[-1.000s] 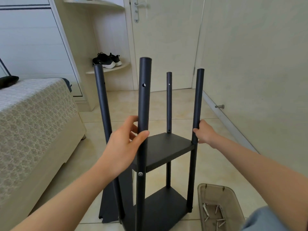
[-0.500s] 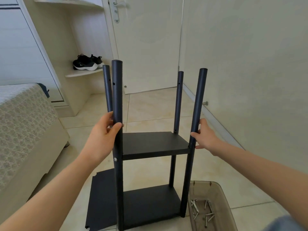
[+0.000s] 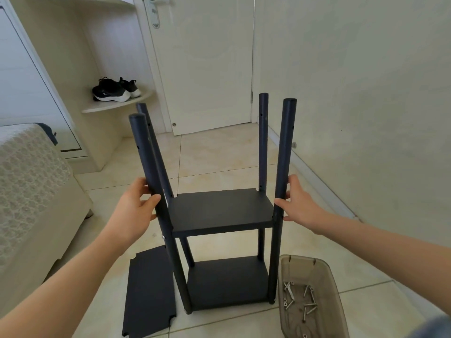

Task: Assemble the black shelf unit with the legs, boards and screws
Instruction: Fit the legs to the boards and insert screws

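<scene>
The black shelf unit [image 3: 220, 211] stands upright on the tiled floor, with several round legs and two boards fitted, a middle one and a bottom board [image 3: 228, 280]. My left hand [image 3: 136, 211] grips the near left leg [image 3: 152, 179] just above the middle board. My right hand [image 3: 296, 203] touches the near right leg [image 3: 283, 167] at the same height, thumb and fingers loosely around it. A loose black board [image 3: 148, 292] lies flat on the floor at the unit's left. Several silver screws [image 3: 301, 298] lie in a brown translucent tray [image 3: 314, 267] at the right.
A bed [image 3: 31, 191] with a patterned cover fills the left side. The wall [image 3: 366, 106] runs close along the right, with a doorstop low on it. A closed door [image 3: 207, 64] is ahead. Black shoes [image 3: 114, 90] sit on a corner shelf.
The unit has turned and settled squarely in front of me, its leg tops lower in view. Both hands stay on the near legs, and the view has shifted left to right.
</scene>
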`<state>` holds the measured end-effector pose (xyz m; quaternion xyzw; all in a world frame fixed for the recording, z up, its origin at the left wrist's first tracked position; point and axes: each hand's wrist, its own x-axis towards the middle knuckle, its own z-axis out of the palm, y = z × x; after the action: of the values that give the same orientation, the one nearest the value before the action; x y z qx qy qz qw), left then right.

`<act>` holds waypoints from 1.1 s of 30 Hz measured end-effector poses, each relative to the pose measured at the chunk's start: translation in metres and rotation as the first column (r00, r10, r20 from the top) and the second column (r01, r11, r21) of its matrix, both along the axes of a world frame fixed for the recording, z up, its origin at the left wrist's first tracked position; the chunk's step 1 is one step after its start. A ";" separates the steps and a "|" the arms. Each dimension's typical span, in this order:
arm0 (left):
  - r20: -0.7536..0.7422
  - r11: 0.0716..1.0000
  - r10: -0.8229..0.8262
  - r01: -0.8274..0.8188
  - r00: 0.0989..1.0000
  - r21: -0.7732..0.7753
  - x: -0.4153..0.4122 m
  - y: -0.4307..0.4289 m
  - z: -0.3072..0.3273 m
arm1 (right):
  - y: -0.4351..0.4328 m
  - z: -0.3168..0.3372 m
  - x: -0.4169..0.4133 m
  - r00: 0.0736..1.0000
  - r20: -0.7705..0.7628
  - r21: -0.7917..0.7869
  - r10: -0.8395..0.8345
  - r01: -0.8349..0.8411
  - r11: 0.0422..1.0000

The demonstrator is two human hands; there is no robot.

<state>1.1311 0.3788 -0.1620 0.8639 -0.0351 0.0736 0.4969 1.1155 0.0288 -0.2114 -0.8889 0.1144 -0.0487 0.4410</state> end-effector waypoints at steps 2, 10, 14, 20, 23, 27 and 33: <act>-0.006 1.000 -0.009 0.009 1.000 0.003 -0.005 0.001 -0.003 | 0.000 -0.002 -0.002 1.000 0.006 -0.017 -0.003 0.003 1.000; -0.026 0.999 0.016 -0.016 1.000 0.030 -0.021 0.014 0.001 | 0.016 -0.001 -0.010 0.999 0.024 -0.051 0.047 -0.046 0.998; -0.058 0.996 0.048 -0.043 0.997 0.081 -0.028 0.021 0.006 | 0.027 -0.004 -0.017 0.996 0.022 -0.103 0.083 -0.080 0.991; -0.105 0.969 0.136 -0.110 0.985 0.222 -0.030 0.034 0.013 | 0.031 0.002 -0.016 0.982 -0.040 -0.165 0.182 -0.186 0.968; -0.131 0.965 0.186 -0.157 0.974 0.210 -0.033 0.032 0.008 | 0.028 0.005 -0.017 0.973 -0.087 -0.181 0.213 -0.225 0.957; -0.105 0.958 0.259 -0.242 0.960 0.153 -0.034 0.030 0.000 | 0.026 0.010 -0.015 0.966 -0.129 -0.160 0.225 -0.244 0.956; -0.366 0.932 0.361 -0.343 0.858 0.115 -0.049 0.018 -0.011 | 0.025 0.019 -0.011 0.953 -0.188 -0.115 0.237 -0.261 0.959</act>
<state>1.0822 0.3968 -0.1730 0.8647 0.2186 -0.0068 0.4523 1.1045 0.0540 -0.1922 -0.9255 0.0356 0.0766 0.3691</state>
